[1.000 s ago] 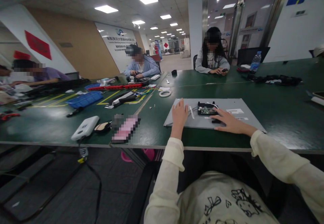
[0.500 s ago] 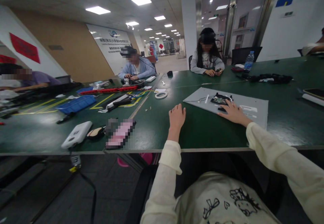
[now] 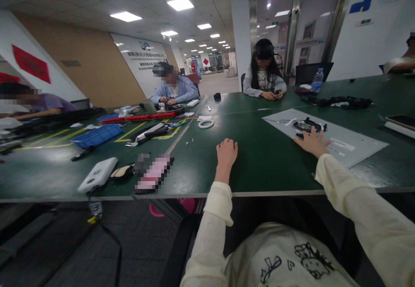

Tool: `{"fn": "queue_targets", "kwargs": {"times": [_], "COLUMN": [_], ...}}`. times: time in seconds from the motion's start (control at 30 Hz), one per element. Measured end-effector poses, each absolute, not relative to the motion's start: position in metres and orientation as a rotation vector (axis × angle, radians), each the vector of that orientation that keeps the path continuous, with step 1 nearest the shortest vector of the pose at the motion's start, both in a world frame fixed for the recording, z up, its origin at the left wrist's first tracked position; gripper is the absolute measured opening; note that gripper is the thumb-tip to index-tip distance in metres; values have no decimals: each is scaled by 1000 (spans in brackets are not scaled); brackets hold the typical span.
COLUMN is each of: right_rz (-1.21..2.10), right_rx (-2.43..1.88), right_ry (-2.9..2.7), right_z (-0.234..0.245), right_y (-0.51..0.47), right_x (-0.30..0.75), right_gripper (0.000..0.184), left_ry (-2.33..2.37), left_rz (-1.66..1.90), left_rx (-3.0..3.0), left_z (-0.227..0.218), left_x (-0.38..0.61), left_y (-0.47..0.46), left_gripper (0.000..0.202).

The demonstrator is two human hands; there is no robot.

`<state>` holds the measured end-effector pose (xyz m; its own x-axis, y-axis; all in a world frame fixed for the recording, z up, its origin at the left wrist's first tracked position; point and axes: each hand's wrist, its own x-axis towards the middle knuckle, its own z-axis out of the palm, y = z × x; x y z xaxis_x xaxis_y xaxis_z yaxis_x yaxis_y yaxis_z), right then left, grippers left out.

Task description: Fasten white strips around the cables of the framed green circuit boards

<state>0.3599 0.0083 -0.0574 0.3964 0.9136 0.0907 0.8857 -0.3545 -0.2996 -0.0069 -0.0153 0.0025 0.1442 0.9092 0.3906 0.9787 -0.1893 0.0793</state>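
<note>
Left hand [image 3: 227, 152]: rests on the green bench [image 3: 266, 166] near the front edge, about centre. Grip drawn in, fingers curled to a loose fist, nothing in it.

Right hand [image 3: 311, 142]: palm down, fingers spread flat, grip fully open and holding nothing. It lies on the near left part of the grey panel [image 3: 356, 142].

Grey panel: flat on the bench, right of centre, set at an angle to the bench edge. A small circuit board [image 3: 307, 125] sits on it just beyond the right fingertips; whether they touch it cannot be told. White labels lie on the panel to the right of the hand.

Also on the bench: tape roll [image 3: 206, 123] far of the left hand; white power bank [image 3: 97, 174] near left; blue tray [image 3: 97, 135] further left; water bottle [image 3: 317, 81] far right. Other people sit at the far side.
</note>
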Motion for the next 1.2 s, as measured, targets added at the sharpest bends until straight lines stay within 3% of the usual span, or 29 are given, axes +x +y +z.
{"fn": "queue_targets", "kwargs": {"times": [0.93,1.2], "right_rz": [93,63], "right_rx": [-2467,-2360], "right_ry": [-1180,-1209], "right_z": [-71,-63], "right_y": [13,3], "right_x": [428,425], "right_gripper": [84,71], "left_ry": [-1836,-1850], "left_rz": [-474,-440], "left_rx": [-2172,-2181], "left_z": [9,10], "left_x": [-4,-3], "left_y": [-18,-16], "left_gripper": [34,35]}}
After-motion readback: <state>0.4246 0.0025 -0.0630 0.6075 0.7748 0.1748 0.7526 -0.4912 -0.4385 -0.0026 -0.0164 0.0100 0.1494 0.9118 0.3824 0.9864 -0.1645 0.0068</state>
